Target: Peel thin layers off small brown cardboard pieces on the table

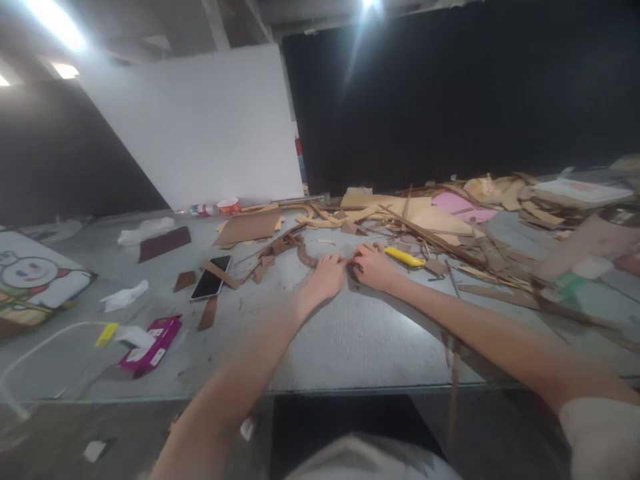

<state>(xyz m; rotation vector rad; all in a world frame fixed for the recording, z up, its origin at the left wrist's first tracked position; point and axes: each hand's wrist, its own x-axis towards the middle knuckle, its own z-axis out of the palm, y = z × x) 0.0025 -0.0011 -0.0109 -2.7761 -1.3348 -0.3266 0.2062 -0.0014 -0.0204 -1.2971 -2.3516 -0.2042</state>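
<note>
A narrow brown strip (304, 256), like leather or card, curves over the grey tabletop into my left hand (329, 277). My left fingers are curled down on it. Close beside it, my right hand (373, 265) has bent fingers pressed on the same strip, and a short stretch of it shows between both hands. Just right of my right hand lies a yellow box cutter (406, 257). Brown scraps (265, 265) are spread to the left of my hands. The strip's end under my right fingers is hidden.
A phone (213, 277) and a purple tissue pack (151, 345) lie left. Brown sheets (250, 225), a tan sheet (445, 215) and a pink sheet (463, 205) lie at the back. Long offcuts (500, 295) cover the right. The glass table edge (350, 390) runs in front.
</note>
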